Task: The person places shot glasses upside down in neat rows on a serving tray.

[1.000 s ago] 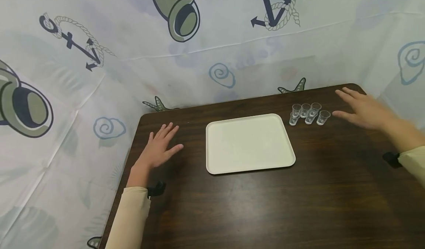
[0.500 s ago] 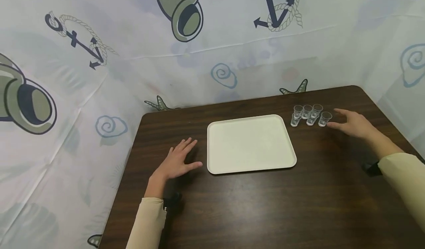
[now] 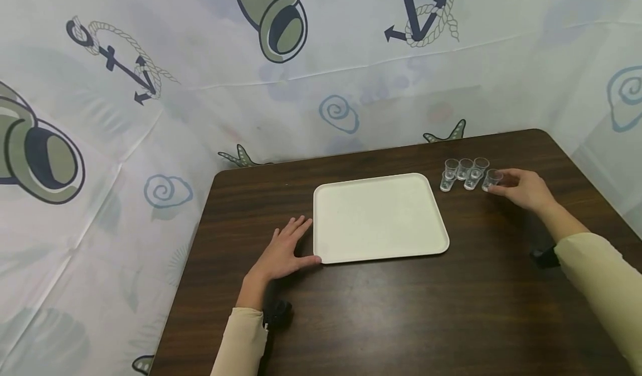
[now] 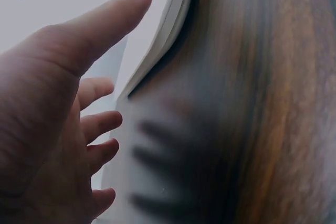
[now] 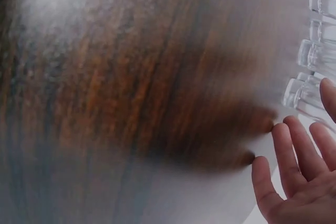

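Observation:
An off-white rectangular tray (image 3: pixel 378 220) lies flat on the dark wooden table. My left hand (image 3: pixel 280 253) is at its near left corner, fingers spread and straight; the thumb reaches the corner and the fingertips are by the left edge. In the left wrist view that thumb (image 4: pixel 100 32) overlaps the tray (image 4: pixel 170 22). Beyond the tray's right side, my right hand (image 3: pixel 529 191) has its thumb and forefinger on either side of a small clear shot glass (image 3: pixel 491 179), the rightmost of the group. The right wrist view shows the thumb partly covering this glass (image 5: pixel 302 95).
Several more clear shot glasses (image 3: pixel 464 170) stand upright in a tight cluster left of the held one, close to the tray's far right corner. A patterned cloth (image 3: pixel 281 108) hangs behind and beside the table (image 3: pixel 381 320).
My left hand has moved right and toward me, from the table's left side to the tray corner. My right hand has moved left and closed around the rightmost shot glass.

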